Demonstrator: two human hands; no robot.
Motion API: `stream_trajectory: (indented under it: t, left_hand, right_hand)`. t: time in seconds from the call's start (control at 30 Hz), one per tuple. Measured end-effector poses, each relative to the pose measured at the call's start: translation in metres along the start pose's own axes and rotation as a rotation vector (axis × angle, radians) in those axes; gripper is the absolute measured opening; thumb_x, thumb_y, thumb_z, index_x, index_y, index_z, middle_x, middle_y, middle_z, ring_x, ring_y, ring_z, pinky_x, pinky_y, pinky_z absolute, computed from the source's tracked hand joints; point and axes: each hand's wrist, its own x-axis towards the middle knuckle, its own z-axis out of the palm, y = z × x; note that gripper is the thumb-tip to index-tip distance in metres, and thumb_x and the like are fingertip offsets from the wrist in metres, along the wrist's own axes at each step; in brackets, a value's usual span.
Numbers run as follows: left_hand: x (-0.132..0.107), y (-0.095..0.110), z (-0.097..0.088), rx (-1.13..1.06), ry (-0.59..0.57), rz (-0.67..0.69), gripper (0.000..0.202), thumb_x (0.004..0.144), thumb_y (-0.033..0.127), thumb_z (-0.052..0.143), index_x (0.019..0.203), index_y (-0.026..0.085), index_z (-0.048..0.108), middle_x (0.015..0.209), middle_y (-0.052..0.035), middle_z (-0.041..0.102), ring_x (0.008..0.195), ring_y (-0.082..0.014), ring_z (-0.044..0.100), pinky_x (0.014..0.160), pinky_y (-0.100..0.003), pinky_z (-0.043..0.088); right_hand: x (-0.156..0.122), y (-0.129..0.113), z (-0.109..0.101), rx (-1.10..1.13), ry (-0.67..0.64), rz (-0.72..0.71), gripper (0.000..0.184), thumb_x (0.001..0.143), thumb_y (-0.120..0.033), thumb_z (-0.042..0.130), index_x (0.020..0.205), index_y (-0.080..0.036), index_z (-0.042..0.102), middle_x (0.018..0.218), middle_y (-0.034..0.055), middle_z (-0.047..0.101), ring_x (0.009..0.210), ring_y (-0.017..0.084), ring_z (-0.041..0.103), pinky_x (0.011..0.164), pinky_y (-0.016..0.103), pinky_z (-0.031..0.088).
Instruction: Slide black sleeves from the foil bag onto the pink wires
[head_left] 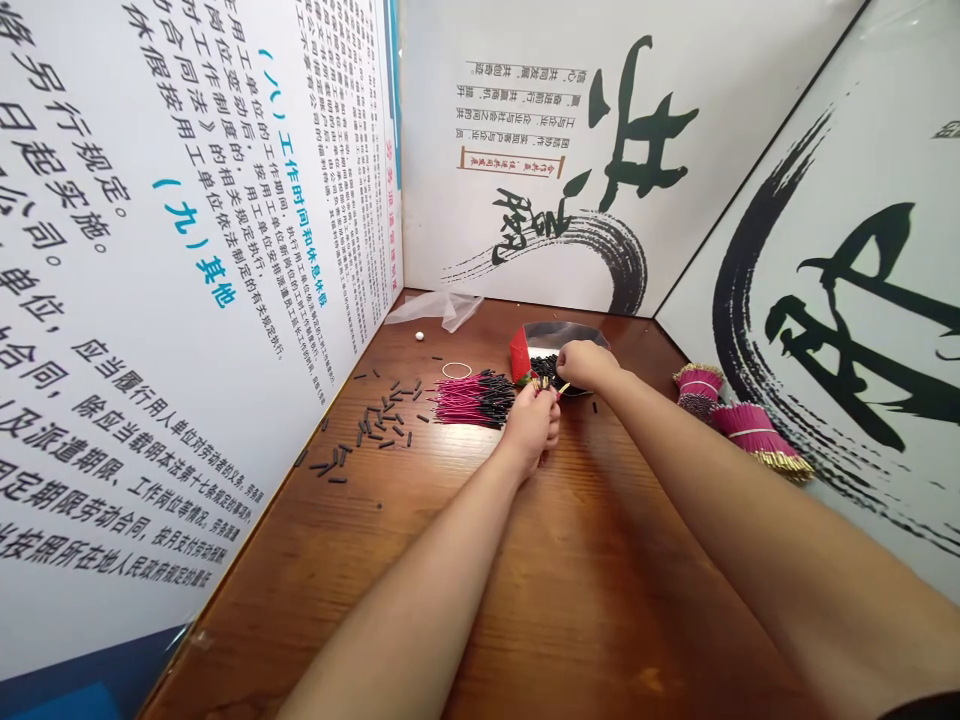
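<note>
My left hand point(531, 425) is closed round several short wires with gold-coloured metal ends point(546, 384), which stick out above the fingers. Just beyond it, my right hand point(589, 362) reaches over an open box point(519, 355) with a red side, its fingers pinched at the black sleeves point(543, 367) inside. Whether a sleeve is between those fingertips is hidden. Left of my left hand lies a pile of pink wires point(457, 400) with black sleeves on their right ends. Loose black sleeves point(382, 415) are scattered further left on the table.
Two banded bundles of pink wires, one nearer point(754, 432) and one farther point(697, 385), lie at the right by the wall panel. A pale rubber band point(456, 370), a small white ball point(419, 336) and a clear plastic bag point(442, 308) lie on the brown wooden table point(540, 600). Printed panels enclose it.
</note>
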Motion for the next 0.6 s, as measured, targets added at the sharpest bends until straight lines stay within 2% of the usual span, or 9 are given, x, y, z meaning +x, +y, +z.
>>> stream_trajectory:
  t: [0.07, 0.2, 0.27, 0.43, 0.6]
  left_hand:
    - [0.0, 0.0, 0.0, -0.003, 0.002, 0.003, 0.011, 0.084, 0.021, 0.049, 0.08, 0.022, 0.038, 0.051, 0.0118, 0.03, 0.034, -0.0019, 0.015, 0.039, -0.017, 0.007]
    - [0.0, 0.001, 0.001, -0.009, 0.011, 0.004, 0.012, 0.084, 0.02, 0.049, 0.08, 0.022, 0.038, 0.051, 0.0118, 0.03, 0.034, -0.002, 0.015, 0.039, -0.017, 0.007]
    - [0.0, 0.001, 0.001, -0.01, 0.013, -0.001, 0.011, 0.084, 0.019, 0.048, 0.08, 0.022, 0.038, 0.051, 0.0116, 0.031, 0.034, -0.0021, 0.015, 0.039, -0.017, 0.007]
    - [0.0, 0.0, 0.0, -0.008, 0.016, 0.002, 0.009, 0.084, 0.018, 0.045, 0.081, 0.022, 0.038, 0.05, 0.0115, 0.03, 0.034, -0.0027, 0.015, 0.038, -0.017, 0.008]
    - [0.002, -0.002, 0.0, -0.021, 0.011, 0.009, 0.011, 0.082, 0.021, 0.048, 0.08, 0.023, 0.038, 0.049, 0.0118, 0.029, 0.034, -0.0025, 0.015, 0.038, -0.016, 0.008]
  right_hand:
    - [0.0, 0.002, 0.003, 0.021, 0.032, 0.002, 0.024, 0.084, -0.019, 0.056, 0.098, -0.019, 0.076, 0.111, 0.0132, 0.074, 0.102, 0.027, 0.068, 0.082, 0.034, 0.051]
    - [-0.001, 0.007, 0.007, 0.079, 0.122, -0.011, 0.035, 0.087, -0.02, 0.052, 0.119, -0.023, 0.066, 0.118, 0.0098, 0.072, 0.105, 0.025, 0.067, 0.083, 0.033, 0.05]
    - [-0.003, 0.01, 0.008, 0.135, 0.18, -0.026, 0.037, 0.087, -0.018, 0.052, 0.121, -0.023, 0.063, 0.116, 0.009, 0.072, 0.102, 0.024, 0.067, 0.083, 0.032, 0.049]
    - [-0.004, 0.017, 0.012, 0.264, 0.281, -0.093, 0.025, 0.089, -0.02, 0.054, 0.109, -0.02, 0.067, 0.102, 0.0073, 0.075, 0.095, 0.021, 0.066, 0.083, 0.03, 0.047]
    - [-0.004, 0.022, 0.01, 0.389, 0.344, -0.126, 0.013, 0.084, -0.022, 0.06, 0.094, -0.02, 0.069, 0.087, 0.0048, 0.073, 0.084, 0.019, 0.064, 0.08, 0.03, 0.046]
